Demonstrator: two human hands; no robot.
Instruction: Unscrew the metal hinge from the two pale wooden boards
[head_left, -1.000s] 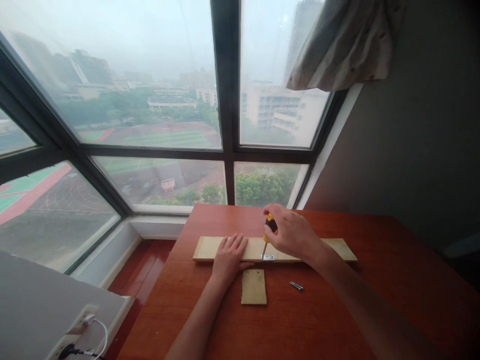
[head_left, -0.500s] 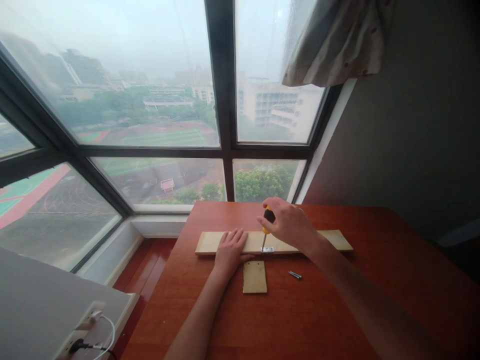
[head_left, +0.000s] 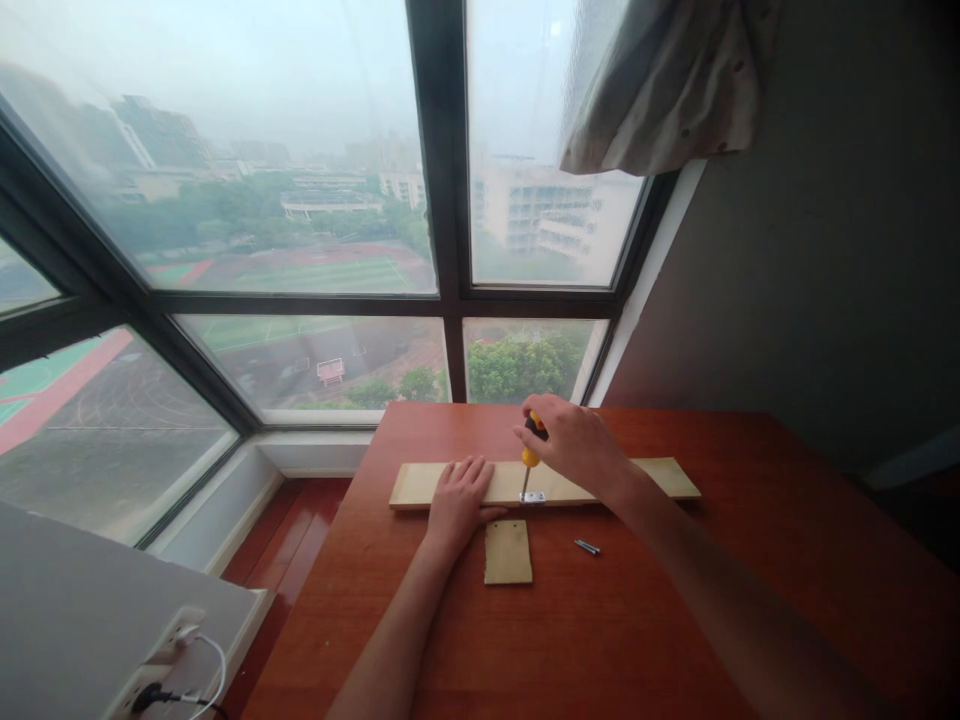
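— Little has moved: since the first frame everything on the table has slid slightly up the view, windows too, so mostly the camera has tipped. Screwdriver, board and screws keep their layout.

— What are the hands doing?

— Right hand (head_left: 574, 440) has its grip curled around the handle of a yellow-and-black screwdriver (head_left: 530, 457). Left hand (head_left: 459, 500) lies flat, its grip spread on a long pale wooden board (head_left: 510, 485), thumb at the near edge.

— Anything hidden?

— Fingers cover part of the handle. Left hand and right forearm each mask a stretch of board, and both forearms are cut off by the bottom edge. Where the tip meets the small silvery metal bracket (head_left: 534, 498) is too tiny to make out; it's at the bracket's left end.

— And which way does the screwdriver point?

— Down. Its long axis is near upright, handle leaning a touch to the right. It stands over the middle of the board, at the near edge, right of the left hand. Board's long axis runs left to right across the reddish-brown wooden table (head_left: 525, 650).

— What else is nearby?

— A small pale rectangular wooden piece (head_left: 508, 553) with two dark holes along its far edge, just in front of the board. Thin grey metal screws (head_left: 587, 547) lie together to its right; I can't count them surely.
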